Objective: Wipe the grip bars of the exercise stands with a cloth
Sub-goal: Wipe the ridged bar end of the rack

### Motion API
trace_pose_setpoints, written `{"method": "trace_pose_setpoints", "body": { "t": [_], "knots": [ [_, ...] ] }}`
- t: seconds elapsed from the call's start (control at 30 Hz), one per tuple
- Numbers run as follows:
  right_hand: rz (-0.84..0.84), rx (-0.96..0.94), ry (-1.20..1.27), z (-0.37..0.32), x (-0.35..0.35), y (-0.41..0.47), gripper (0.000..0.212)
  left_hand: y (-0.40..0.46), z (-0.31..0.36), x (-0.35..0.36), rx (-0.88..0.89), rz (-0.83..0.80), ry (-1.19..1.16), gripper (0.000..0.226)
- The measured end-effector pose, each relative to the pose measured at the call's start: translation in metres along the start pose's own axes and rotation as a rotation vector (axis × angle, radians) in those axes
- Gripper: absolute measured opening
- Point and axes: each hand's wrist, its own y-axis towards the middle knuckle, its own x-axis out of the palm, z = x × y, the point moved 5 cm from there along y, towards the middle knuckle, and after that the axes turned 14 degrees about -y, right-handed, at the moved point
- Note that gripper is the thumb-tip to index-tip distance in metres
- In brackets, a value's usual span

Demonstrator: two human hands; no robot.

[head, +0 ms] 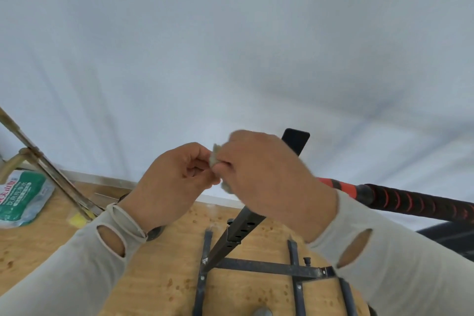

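White wall (230, 33) fills upper view; wooden floor (159, 277) below. Black exercise stand (238, 236) rises under hands. Grip bar (410, 202), black with red wrap, long axis runs right and slightly down from behind right hand (266, 182), so right hand nearer. Left hand (174, 179) level, beside it. Both hands' fingers curled, pinching small pale cloth (215, 155) between them, off bar.

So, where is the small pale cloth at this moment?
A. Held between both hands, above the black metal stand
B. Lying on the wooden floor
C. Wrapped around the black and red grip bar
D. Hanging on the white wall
A: the small pale cloth is pinched between the left hand and the right hand, apart from the black and red grip bar.
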Motion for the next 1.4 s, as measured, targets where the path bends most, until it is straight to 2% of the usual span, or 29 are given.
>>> {"method": "trace_pose_setpoints", "body": {
  "t": [0.07, 0.2, 0.27, 0.37, 0.43, 0.53, 0.67, 0.7, 0.8, 0.87, 1.03, 1.13, 1.17, 1.3, 1.4],
  "knots": [
    [-0.006, -0.025, 0.021, -0.008, 0.006, 0.012, 0.012, 0.000, -0.001, -0.001, -0.004, 0.006, -0.017, 0.008],
    [-0.111, 0.075, 0.197, 0.021, 0.011, -0.007, 0.019, 0.000, -0.001, 0.000, -0.030, 0.030, -0.072, 0.010],
    [-0.144, 0.085, 0.101, 0.037, 0.013, -0.021, 0.015, 0.000, -0.002, 0.001, -0.036, 0.040, -0.081, 0.011],
    [-0.336, 0.127, -0.107, 0.060, 0.023, -0.038, 0.017, 0.001, -0.003, 0.000, -0.035, 0.036, -0.071, 0.011],
    [-0.383, 0.139, -0.161, 0.067, 0.024, -0.042, 0.020, 0.001, -0.002, -0.001, -0.029, 0.031, -0.058, 0.011],
    [-0.304, 0.094, -0.268, 0.051, 0.013, -0.034, 0.017, 0.000, -0.002, -0.001, -0.021, 0.031, -0.053, 0.012],
    [-0.161, 0.119, -0.192, 0.019, 0.002, -0.004, 0.014, -0.002, -0.004, 0.001, -0.011, 0.056, -0.072, 0.012],
    [-0.172, 0.120, -0.142, 0.015, 0.003, 0.006, 0.013, -0.003, -0.004, 0.002, -0.006, 0.063, -0.078, 0.011],
    [-0.327, 0.108, 0.112, 0.009, 0.012, 0.032, 0.030, -0.005, -0.004, 0.004, 0.001, 0.096, -0.098, 0.006],
    [-0.373, 0.099, 0.164, 0.012, 0.014, 0.038, 0.033, -0.006, -0.005, 0.005, -0.020, 0.114, -0.146, 0.006],
    [-0.322, 0.036, 0.058, 0.025, 0.007, 0.012, 0.015, -0.009, -0.006, 0.006, -0.031, 0.115, -0.181, 0.012],
    [-0.299, -0.075, -0.254, 0.027, -0.003, -0.009, 0.007, -0.008, -0.006, 0.005, -0.035, 0.101, -0.160, 0.014],
    [-0.318, -0.081, -0.319, 0.030, -0.004, -0.015, 0.010, -0.008, -0.006, 0.004, -0.038, 0.095, -0.152, 0.014],
    [-0.363, -0.014, -0.329, 0.035, -0.007, -0.020, 0.007, -0.007, -0.005, 0.003, -0.045, 0.093, -0.155, 0.013],
    [-0.279, 0.029, -0.252, 0.015, -0.009, -0.003, 0.009, -0.007, -0.005, 0.005, -0.045, 0.083, -0.170, 0.012]
  ]
}}
